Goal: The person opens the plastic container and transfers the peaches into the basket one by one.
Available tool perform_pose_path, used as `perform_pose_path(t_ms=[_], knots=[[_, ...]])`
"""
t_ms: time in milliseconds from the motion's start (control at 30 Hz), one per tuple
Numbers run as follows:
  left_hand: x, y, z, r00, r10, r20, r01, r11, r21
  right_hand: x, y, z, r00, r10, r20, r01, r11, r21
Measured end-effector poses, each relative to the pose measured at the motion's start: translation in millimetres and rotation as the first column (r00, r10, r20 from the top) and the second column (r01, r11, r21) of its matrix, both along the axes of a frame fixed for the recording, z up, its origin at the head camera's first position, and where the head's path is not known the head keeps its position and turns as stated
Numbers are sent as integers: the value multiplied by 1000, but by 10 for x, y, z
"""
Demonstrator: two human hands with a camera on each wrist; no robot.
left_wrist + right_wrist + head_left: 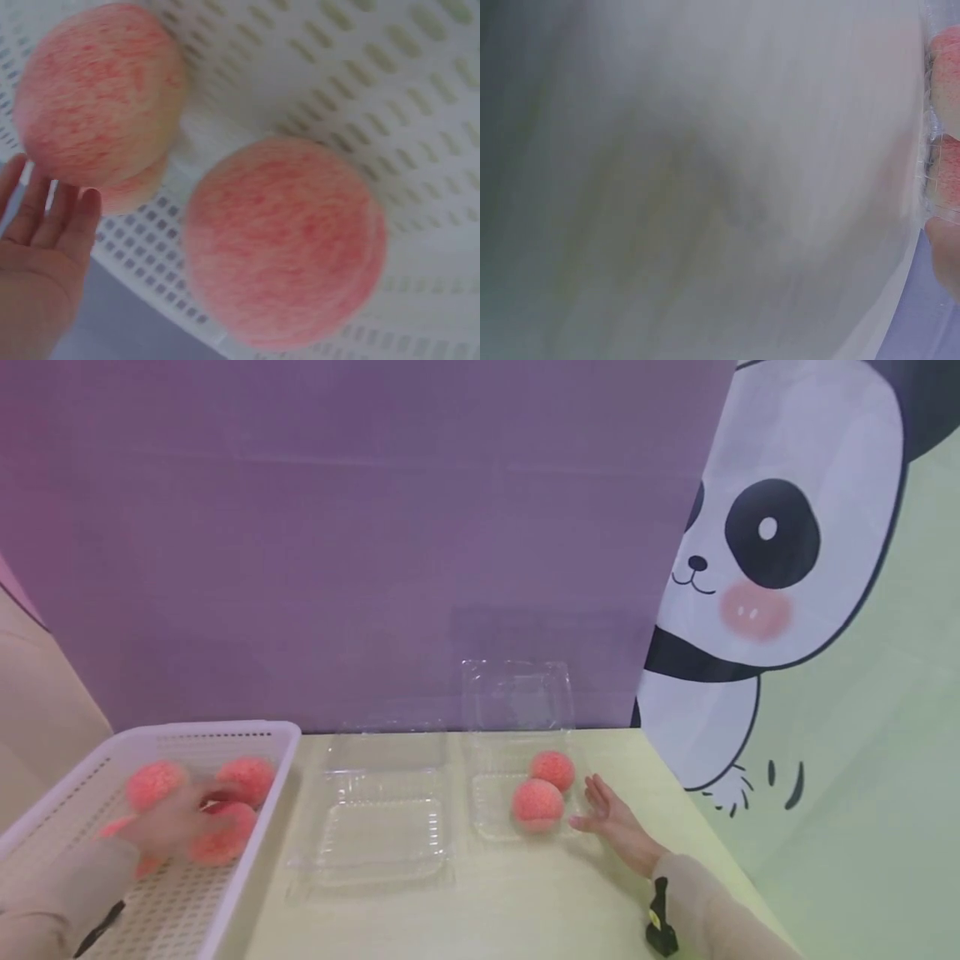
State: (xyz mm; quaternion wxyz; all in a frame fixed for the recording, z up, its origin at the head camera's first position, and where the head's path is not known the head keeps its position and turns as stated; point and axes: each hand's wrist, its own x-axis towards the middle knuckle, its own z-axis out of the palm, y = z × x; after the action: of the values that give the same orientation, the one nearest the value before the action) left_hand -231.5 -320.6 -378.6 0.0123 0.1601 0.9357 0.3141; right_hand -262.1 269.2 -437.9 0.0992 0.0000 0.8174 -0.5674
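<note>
My left hand point(176, 818) is inside the white basket point(288, 760) among several pink peaches point(156, 783), blurred in the head view. In the left wrist view, its extended fingers are by the lower edge of one peach point(101, 94); whether they touch it I cannot tell. A second peach point(285, 240) lies to the right. On the table, two peaches point(537, 806) sit in a clear plastic clamshell box point(491, 810) whose lid stands raised. My right hand point(618, 827) is at the right side of that box with fingers extended, holding nothing.
Another clear clamshell box point(375, 868) with its lid opened back stands between the basket and the filled box. A purple panel point(375, 543) rises behind the pale table point(510, 910). At the right is a wall with a panda picture point(840, 568).
</note>
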Motion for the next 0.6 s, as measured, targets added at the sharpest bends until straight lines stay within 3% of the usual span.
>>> perform_pose_path(t_ms=[233,467,600], knots=[[9,110,282,996,50,-80,-62,987,-146,21,-15,13,1000,10,-6,-10,1000,-2],[67,357,586,987,66,-144,-87,985,-147,39,-28,25,1000,-6,5,6,1000,1],[139,574,755,988,76,-136,-95,986,-135,32,-26,36,1000,-6,0,6,1000,-2]])
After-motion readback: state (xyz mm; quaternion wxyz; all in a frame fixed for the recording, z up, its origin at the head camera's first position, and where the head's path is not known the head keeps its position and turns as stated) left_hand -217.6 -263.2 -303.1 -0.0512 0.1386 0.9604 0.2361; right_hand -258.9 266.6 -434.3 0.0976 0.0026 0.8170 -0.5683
